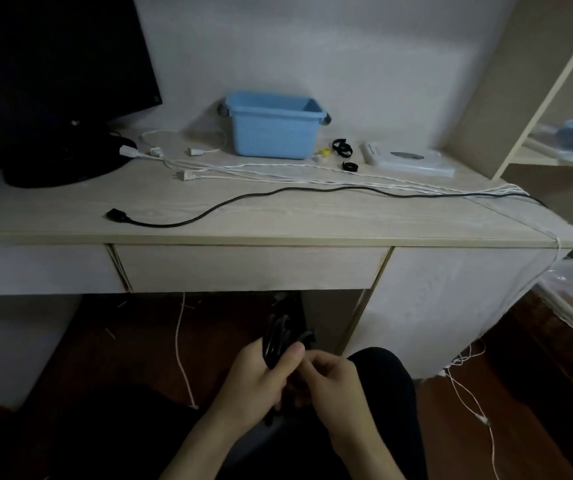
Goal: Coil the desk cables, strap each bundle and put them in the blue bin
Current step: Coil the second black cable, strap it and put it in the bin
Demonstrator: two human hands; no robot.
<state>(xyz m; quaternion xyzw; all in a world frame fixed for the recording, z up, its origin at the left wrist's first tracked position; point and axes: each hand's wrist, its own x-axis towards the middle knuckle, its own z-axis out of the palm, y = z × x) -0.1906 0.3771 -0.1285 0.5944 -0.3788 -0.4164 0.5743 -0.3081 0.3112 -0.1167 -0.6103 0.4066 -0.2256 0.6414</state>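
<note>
Below the desk's front edge, my left hand [255,382] grips a coiled black cable bundle [276,341]. My right hand [330,379] is curled against the bundle and pinches something dark at it, likely a strap; the dim light hides the detail. The blue bin [274,133] stands upright at the back of the desk [278,216]. A loose black cable [243,199] and several white cables [278,171] lie across the desk and trail off its right end. Black straps [342,147] lie to the right of the bin.
A dark monitor [49,81] stands at the back left. A white flat box [406,159] lies at the back right, beside a shelf unit [555,133]. White cable ends hang to the floor at the right [468,393]. A closed drawer [250,268] faces me.
</note>
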